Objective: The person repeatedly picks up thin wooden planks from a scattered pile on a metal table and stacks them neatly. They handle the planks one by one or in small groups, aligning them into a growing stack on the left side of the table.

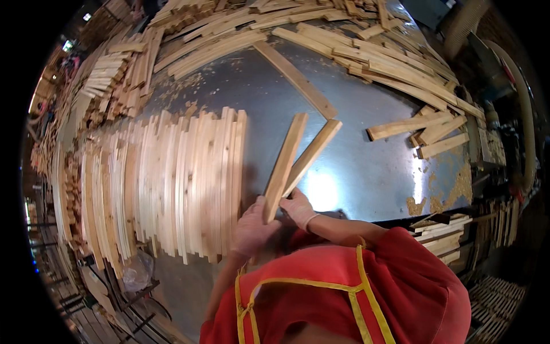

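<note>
My left hand point(255, 230), in a pale glove, is closed round the near end of a wooden strip point(288, 152). A second wooden strip point(315, 152) slants up to the right from my right hand point(298, 208), also gloved, whose fingers wrap its near end. The two strips meet near my hands and spread apart into a V over the metal table point(355, 172). Left of them lies a wide row of wooden strips point(189, 183) set side by side. Beyond their far ends, one longer board point(298, 80) rests at an angle on the table.
Loose strips point(395, 63) pile along the table's far right, and a few short pieces point(424, 129) lie nearer. More wood point(217, 49) is heaped at the back and far left. Sawdust point(452, 189) covers the right corner. A plastic bag point(137, 272) hangs below the row.
</note>
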Tool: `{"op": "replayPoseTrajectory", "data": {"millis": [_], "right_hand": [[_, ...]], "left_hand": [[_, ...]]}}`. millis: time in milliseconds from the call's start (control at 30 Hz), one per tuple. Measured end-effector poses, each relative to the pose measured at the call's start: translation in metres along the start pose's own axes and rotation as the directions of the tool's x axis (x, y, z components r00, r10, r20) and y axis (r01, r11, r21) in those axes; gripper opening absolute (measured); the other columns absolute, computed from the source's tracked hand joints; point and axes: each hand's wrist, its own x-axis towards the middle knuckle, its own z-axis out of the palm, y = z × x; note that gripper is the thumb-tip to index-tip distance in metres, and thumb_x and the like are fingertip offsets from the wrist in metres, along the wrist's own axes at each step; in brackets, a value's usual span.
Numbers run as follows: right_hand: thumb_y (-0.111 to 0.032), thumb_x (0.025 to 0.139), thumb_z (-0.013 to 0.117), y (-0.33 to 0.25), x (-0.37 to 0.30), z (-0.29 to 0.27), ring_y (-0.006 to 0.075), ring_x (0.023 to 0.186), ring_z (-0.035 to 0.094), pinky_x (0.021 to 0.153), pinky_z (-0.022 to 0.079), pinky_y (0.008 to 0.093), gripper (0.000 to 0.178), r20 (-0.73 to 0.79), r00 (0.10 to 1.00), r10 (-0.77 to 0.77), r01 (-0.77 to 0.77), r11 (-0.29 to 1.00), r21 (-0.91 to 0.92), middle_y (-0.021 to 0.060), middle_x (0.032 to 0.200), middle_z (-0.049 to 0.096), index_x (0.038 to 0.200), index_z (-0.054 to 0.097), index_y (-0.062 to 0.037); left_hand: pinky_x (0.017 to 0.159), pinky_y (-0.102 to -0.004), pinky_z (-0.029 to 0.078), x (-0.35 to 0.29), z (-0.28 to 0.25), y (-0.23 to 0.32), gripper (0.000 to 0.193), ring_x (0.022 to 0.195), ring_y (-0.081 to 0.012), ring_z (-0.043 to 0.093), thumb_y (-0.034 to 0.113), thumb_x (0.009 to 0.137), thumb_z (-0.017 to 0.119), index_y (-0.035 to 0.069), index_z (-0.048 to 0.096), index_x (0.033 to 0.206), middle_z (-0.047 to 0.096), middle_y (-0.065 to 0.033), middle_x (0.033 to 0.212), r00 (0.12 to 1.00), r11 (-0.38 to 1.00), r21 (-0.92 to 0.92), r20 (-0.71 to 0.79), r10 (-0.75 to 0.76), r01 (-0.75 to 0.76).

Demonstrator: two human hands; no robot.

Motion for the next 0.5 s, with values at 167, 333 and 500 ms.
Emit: {"op": "replayPoseTrajectory", "data": {"millis": [167, 333, 500], "right_hand": [[-0.010, 0.091, 0.070, -0.012, -0.033, -0.013, 0.0162, 0.092, 0.068, 0.076, 0.054, 0.0317, 0.045, -0.027, 0.999, 0.039, -0.034, 0.984, 0.178, 0.0095, 0.108, 0.073, 0.134, 0.062, 0.0010], [-0.018, 0.091, 0.070, -0.069, -0.034, -0.010, 0.0298, 0.111, 0.069, 0.099, 0.052, 0.0381, 0.049, 0.326, 0.944, -0.044, 0.151, 0.939, -0.310, 0.0191, 0.116, 0.073, 0.136, 0.061, 0.0000], [-0.044, 0.088, 0.069, -0.096, 0.069, -0.028, 0.0410, 0.121, 0.066, 0.102, 0.052, 0.0479, 0.059, 0.703, 0.518, -0.487, 0.838, 0.453, -0.303, 0.0245, 0.126, 0.071, 0.133, 0.067, -0.0047]], "left_hand": [[0.103, -0.0541, 0.052, 0.016, 0.037, 0.003, 0.105, 0.119, -0.0484, 0.063, 0.041, 0.080, 0.080, 0.012, 0.024, 0.165, 0.056, -0.0255, 0.143, 0.992, 0.977, 0.211, 0.123, -0.038, 0.011], [0.109, -0.0541, 0.045, -0.002, 0.020, 0.019, 0.103, 0.137, -0.0418, 0.053, 0.049, 0.083, 0.079, 0.007, 0.031, 0.164, 0.050, -0.0201, 0.152, 0.990, 0.942, 0.310, 0.023, -0.142, 0.128], [0.116, -0.0580, 0.037, 0.035, 0.031, -0.024, 0.097, 0.146, -0.0419, 0.042, 0.047, 0.083, 0.080, 0.007, 0.039, 0.161, 0.045, -0.0179, 0.159, 0.918, 0.796, 0.568, -0.394, 0.039, 0.210]]}}
